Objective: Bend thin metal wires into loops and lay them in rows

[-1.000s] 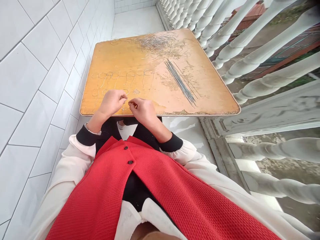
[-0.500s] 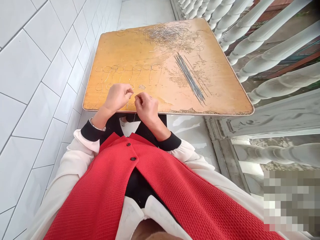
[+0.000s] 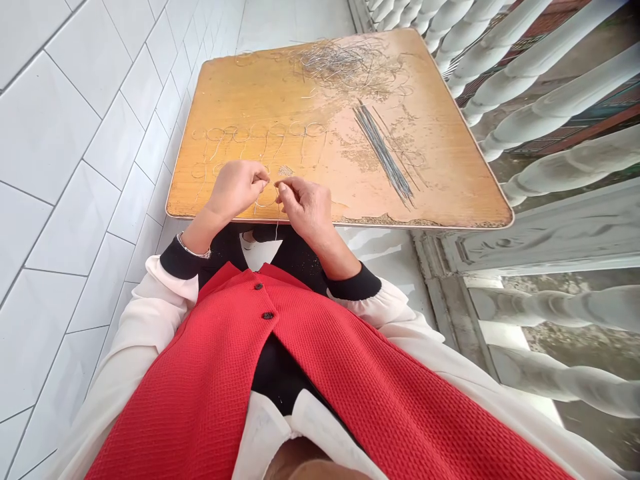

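My left hand (image 3: 235,187) and my right hand (image 3: 305,203) are both pinched on a thin piece of wire (image 3: 276,200) over the near edge of a worn wooden table (image 3: 240,93). One end of the wire hangs down below the table edge. Bent wire loops (image 3: 260,137) lie in rows just beyond my hands. A bundle of straight wires (image 3: 384,153) lies to the right of my hands. A tangled heap of wire (image 3: 345,63) sits at the far end.
A white tiled wall (image 3: 75,133) runs along the left. A white stone balustrade (image 3: 525,113) stands close on the right. I am wearing a red vest (image 3: 280,373) over pale sleeves.
The view has tilted slightly. My hands stay pinched together at the table's near edge, and the right hand has turned a little with the wire's end hanging lower.
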### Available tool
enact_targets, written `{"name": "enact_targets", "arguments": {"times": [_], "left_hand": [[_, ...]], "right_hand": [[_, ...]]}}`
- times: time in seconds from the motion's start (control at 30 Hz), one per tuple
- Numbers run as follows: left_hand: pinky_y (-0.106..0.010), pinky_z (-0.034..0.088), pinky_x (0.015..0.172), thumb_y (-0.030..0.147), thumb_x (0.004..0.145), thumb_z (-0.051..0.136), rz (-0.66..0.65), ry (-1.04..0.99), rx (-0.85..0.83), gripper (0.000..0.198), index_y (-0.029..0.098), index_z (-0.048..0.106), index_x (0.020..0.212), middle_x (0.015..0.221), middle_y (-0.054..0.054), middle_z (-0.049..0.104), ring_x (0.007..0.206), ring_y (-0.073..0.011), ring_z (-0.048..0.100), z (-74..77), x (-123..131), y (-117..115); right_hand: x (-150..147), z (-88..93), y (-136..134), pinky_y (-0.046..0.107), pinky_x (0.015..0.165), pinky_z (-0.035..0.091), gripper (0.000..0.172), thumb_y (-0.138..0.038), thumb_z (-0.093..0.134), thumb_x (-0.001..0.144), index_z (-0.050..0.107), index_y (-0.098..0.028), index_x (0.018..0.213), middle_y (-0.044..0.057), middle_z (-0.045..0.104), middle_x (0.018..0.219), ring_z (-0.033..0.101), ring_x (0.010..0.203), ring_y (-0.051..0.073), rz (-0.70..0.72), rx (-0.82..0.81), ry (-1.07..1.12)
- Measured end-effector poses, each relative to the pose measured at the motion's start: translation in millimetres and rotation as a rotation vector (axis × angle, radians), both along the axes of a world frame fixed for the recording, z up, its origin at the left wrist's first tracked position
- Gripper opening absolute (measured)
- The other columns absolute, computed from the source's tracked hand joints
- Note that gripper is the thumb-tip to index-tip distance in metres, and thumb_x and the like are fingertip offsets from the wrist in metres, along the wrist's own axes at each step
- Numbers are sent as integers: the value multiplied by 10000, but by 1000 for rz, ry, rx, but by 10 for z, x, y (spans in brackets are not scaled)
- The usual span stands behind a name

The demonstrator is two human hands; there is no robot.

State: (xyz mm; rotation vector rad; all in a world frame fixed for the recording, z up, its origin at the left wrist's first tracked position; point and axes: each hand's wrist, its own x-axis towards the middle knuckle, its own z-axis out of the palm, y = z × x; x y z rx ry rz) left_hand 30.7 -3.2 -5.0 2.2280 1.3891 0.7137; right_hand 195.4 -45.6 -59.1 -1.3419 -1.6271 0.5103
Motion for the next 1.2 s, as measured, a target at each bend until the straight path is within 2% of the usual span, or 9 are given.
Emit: {"name": "enact_targets", "arguments": {"times": [0.17, 0.33, 0.47, 0.67, 0.73, 0.87, 1.03, 1.1, 1.2], "left_hand": [[-335, 536, 787, 147, 818, 591, -53, 17, 27, 195, 216, 774, 821, 824, -30, 782, 812, -191, 700, 14, -1, -19], [-354, 531, 785, 102, 798, 587, -76, 20, 8, 232, 208, 791, 825, 822, -32, 779, 816, -201, 700, 26, 11, -17], [-349, 529, 793, 133, 829, 599, -71, -11, 13, 197, 211, 780, 818, 807, -29, 771, 822, -198, 700, 16, 10, -7], [-334, 525, 765, 164, 849, 612, -64, -19, 41, 171, 223, 760, 786, 779, -22, 761, 769, -182, 690, 42, -58, 11], [-331, 527, 772, 174, 857, 615, -66, -20, 51, 167, 223, 761, 793, 799, -24, 768, 779, -179, 692, 45, -71, 27], [-317, 541, 793, 184, 864, 651, -83, -53, 38, 124, 209, 770, 889, 836, -28, 773, 793, -168, 701, 34, -77, 41], [-266, 559, 809, 261, 900, 691, -161, -189, 138, 265, 232, 724, 1161, 1053, -42, 769, 921, -150, 718, -69, -204, -46], [-232, 557, 755, 246, 902, 688, -229, -214, 173, 285, 224, 718, 1184, 1127, -57, 753, 936, -139, 713, -155, -280, -101], [-211, 547, 718, 195, 906, 661, -296, -210, 213, 223, 216, 750, 1109, 1074, -51, 752, 894, -123, 700, -291, -338, -151]], "right_hand": [[-17, -9, 39, 302, 662, 461, 207, -379, 608, 942, 712, -210, 885, 10, 654, 670, 587, 624, 158, 12, -20, 0], [-49, -34, 38, 280, 623, 447, 149, -327, 651, 920, 680, -215, 828, -7, 634, 662, 594, 619, 148, 30, -79, 144], [-57, -28, 56, 256, 554, 438, 251, -441, 685, 905, 669, -209, 812, -18, 636, 626, 557, 513, 112, 43, -137, 257], [-11, -2, -40, 229, 450, 416, 500, -690, 643, 861, 694, -193, 882, 14, 689, 675, 553, 461, 88, 210, -295, 515], [-11, -12, -88, 221, 436, 417, 468, -648, 711, 829, 703, -189, 914, 15, 703, 682, 555, 456, 84, 265, -359, 580], [-46, -57, -125, 202, 440, 432, 339, -440, 833, 770, 698, -177, 937, -7, 700, 653, 538, 449, 66, 298, -434, 657], [-58, -83, -115, 195, 448, 449, 396, -463, 868, 701, 708, -175, 921, -24, 697, 637, 540, 449, 56, 292, -401, 789], [-48, -75, -113, 190, 445, 446, 435, -487, 897, 651, 719, -179, 902, -23, 704, 634, 545, 451, 56, 307, -384, 835], [-42, -50, -115, 186, 432, 428, 431, -495, 913, 633, 732, -188, 876, -19, 710, 636, 529, 441, 51, 329, -372, 879]]}}
